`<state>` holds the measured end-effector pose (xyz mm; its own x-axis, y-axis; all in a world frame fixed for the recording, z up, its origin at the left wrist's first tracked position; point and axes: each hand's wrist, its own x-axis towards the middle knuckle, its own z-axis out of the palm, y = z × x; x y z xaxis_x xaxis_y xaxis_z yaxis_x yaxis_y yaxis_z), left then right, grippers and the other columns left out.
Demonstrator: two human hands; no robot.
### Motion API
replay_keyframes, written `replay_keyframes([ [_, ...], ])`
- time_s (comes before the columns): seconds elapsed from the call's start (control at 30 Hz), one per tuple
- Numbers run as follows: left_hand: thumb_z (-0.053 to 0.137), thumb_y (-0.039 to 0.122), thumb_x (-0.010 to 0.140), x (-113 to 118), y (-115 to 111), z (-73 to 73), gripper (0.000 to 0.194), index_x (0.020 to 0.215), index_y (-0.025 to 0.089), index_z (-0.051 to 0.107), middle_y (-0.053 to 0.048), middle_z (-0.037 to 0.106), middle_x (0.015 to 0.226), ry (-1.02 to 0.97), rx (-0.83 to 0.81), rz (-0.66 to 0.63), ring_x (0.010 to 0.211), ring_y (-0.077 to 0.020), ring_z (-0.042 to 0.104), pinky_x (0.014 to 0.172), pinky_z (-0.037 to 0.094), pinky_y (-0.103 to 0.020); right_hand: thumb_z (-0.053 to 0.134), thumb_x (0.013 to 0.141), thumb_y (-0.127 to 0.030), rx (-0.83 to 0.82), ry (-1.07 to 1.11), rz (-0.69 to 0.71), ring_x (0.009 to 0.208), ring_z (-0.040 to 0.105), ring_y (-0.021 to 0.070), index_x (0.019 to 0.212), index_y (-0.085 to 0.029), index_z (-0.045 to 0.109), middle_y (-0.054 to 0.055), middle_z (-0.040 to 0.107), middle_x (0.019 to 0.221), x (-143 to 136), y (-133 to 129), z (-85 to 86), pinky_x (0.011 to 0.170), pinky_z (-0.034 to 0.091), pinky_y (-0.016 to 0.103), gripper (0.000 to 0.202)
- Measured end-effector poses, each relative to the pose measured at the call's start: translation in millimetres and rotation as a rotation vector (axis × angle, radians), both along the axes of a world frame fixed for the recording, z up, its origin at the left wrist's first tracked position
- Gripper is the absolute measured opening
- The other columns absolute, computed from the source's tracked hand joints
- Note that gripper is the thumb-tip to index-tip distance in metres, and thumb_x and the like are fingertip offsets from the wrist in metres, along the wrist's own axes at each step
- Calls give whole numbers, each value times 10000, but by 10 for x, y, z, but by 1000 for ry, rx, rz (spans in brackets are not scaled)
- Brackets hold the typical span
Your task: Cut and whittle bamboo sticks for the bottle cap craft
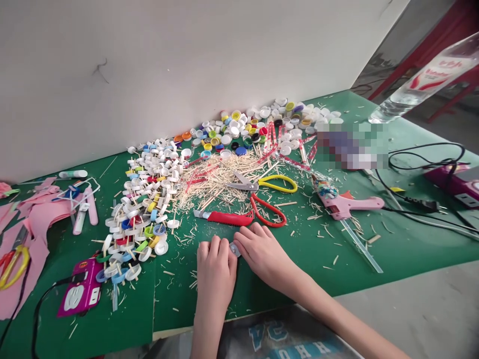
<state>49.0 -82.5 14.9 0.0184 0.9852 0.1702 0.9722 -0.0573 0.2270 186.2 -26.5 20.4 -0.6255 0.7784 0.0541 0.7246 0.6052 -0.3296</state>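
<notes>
My left hand [216,264] and my right hand [265,254] meet at the front of the green table, fingers curled. Between them a small whitish bottle cap [234,249] shows, gripped from both sides; my fingers hide most of it. Just beyond my knuckles lies a red utility knife [231,218], its blade end pointing left. Scissors with yellow and red handles [277,183] rest open behind it, over a heap of thin wooden sticks [213,182]. To the left, many caps with sticks in them [149,184] are piled together.
Loose coloured caps [239,132] line the wall. At right are a pink glue gun [348,203] with a clear stick, cables, a tilted water bottle [422,82] and a purple box [454,182]. Left sit a magenta box [80,289], pink sheets [52,212] and other scissors [15,262].
</notes>
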Motion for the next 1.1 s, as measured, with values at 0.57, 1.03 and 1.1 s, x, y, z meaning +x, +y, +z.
replay_keyframes([
  [0.57, 386, 144, 945, 19, -29, 52, 195, 826, 185, 535, -46, 559, 863, -87, 2, 12, 859, -217, 454, 787, 405, -370, 275, 1014, -292, -181, 168, -69, 766, 404, 177, 718, -202, 467, 29, 553, 770, 28, -4, 59, 750, 348, 338, 364],
  [1.03, 323, 271, 988, 1, 88, 317, 206, 883, 220, 492, -26, 494, 851, -830, -93, 100, 758, -134, 494, 682, 459, -234, 421, 975, -303, -465, 647, 35, 961, 568, 151, 1020, -239, 532, 40, 604, 1042, 142, 0, 455, 838, 488, 299, 136],
  [1.1, 326, 280, 988, 10, 83, 307, 211, 879, 221, 497, -30, 502, 864, -789, -86, 107, 776, -136, 500, 684, 460, -237, 426, 974, -310, -447, 646, 23, 927, 570, 146, 980, -233, 543, 30, 610, 997, 142, 26, 434, 826, 488, 296, 140],
])
